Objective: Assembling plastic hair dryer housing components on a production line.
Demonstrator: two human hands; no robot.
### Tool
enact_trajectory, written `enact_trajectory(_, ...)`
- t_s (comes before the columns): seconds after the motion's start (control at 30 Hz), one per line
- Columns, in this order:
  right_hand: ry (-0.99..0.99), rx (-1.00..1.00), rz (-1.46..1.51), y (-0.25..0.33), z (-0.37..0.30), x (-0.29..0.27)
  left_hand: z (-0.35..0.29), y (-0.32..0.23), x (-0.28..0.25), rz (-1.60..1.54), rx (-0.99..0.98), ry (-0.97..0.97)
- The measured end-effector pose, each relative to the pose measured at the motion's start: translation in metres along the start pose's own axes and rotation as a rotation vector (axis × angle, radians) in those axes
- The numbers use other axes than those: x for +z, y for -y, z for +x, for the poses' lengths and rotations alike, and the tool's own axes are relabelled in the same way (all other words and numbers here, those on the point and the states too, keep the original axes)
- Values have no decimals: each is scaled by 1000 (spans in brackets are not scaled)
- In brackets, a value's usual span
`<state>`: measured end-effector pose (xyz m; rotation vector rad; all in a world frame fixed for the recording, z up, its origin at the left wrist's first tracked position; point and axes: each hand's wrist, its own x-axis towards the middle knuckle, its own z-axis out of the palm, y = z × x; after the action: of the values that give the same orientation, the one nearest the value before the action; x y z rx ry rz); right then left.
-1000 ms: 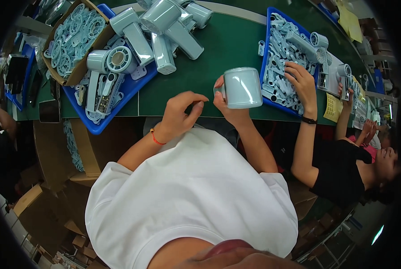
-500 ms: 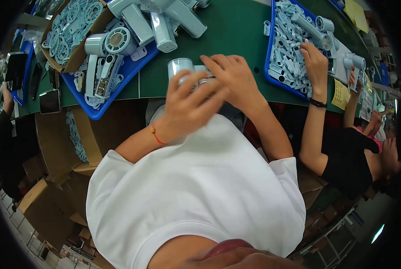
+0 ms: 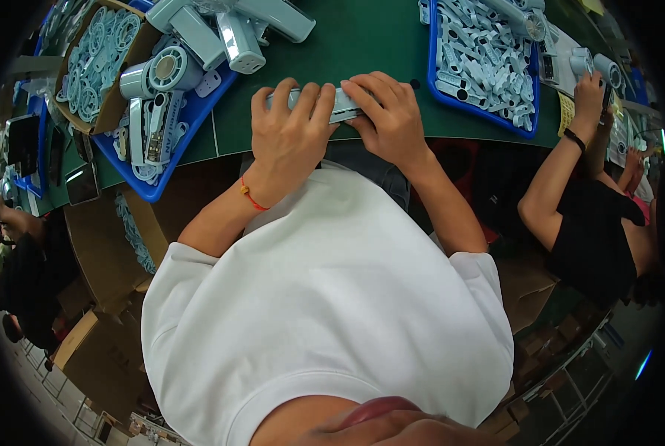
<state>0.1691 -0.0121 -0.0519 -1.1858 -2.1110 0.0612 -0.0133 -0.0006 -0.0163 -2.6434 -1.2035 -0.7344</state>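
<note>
A pale blue-grey handheld fan point(image 3: 344, 108) lies sideways at the front of the green table. My left hand point(image 3: 289, 137) is closed over its rounded left end, the fingers covering most of that part. From the other side, my right hand point(image 3: 387, 119) grips the narrower handle end, thumb below and fingers on top. Between the hands a seam shows along the handle. What is under my fingers is hidden.
To the left, a blue tray point(image 3: 187, 137) carries fan parts and a cardboard box point(image 3: 128, 63) of ring-shaped pieces. Finished-looking fan bodies point(image 3: 239, 44) are piled behind. On the right stands a blue tray point(image 3: 431, 63) of small parts, beside a co-worker's hand point(image 3: 589, 97).
My hands, which were over each other above the fan, have moved apart and now grip its two ends. The co-worker's hand has left the right tray and moved right.
</note>
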Motion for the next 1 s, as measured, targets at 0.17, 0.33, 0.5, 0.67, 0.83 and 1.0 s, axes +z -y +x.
enact_trajectory(0.17,53,-16,-48,3,4,-3,-1,1,-2,19,8,35)
enact_trajectory(0.33,84,-69,18,-2,8,-2,1,0,-3,13,10,103)
enact_trajectory(0.5,-10,-17,59,2,1,4,1,-1,-1,-9,-25,75)
enact_trajectory(0.67,49,26,154,1,4,-1,1,1,-1,-54,-36,74)
enact_trajectory(0.83,111,60,264,-4,3,-7,2,1,-9,-119,-68,129)
enact_trajectory(1.0,131,122,286,1,5,-8,6,-1,-10,-145,-128,167)
